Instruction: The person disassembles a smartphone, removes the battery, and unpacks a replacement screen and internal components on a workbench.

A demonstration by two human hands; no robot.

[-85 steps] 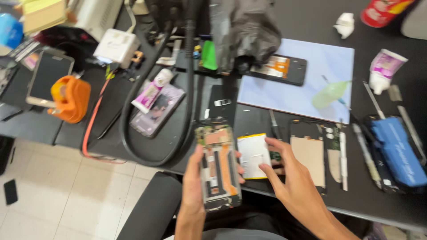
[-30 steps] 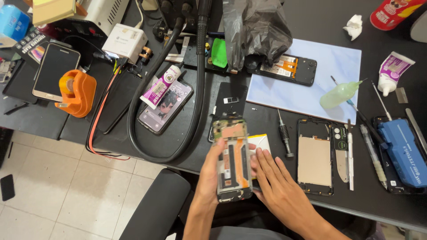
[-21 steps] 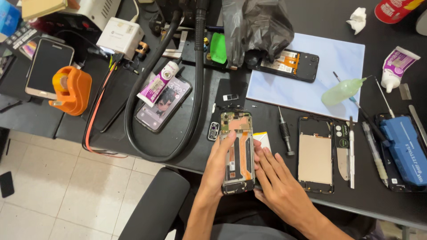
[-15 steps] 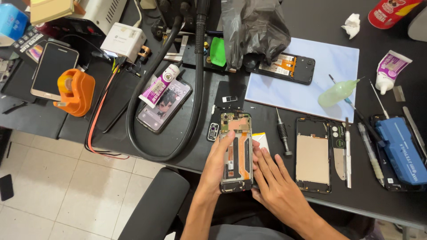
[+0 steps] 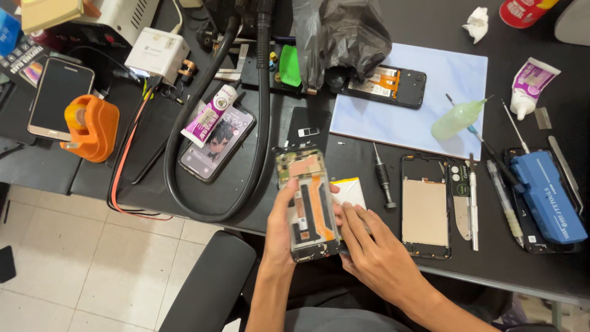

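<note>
Fingers of the left hand [image 5: 284, 224] are clamped around the opened phone [image 5: 307, 206], holding it at the near edge of the black table [image 5: 344, 147]. The right hand [image 5: 375, 252] rests its spread fingertips against the phone's right side. Just behind lies a white battery [image 5: 351, 190], with a screwdriver [image 5: 383, 178] beside it.

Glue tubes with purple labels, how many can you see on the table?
2. One glue tube lies across the phone with the cartoon picture, left of the thick black hose. The other tube lies at the far right, beyond the blue mat. More could be hidden.
</note>
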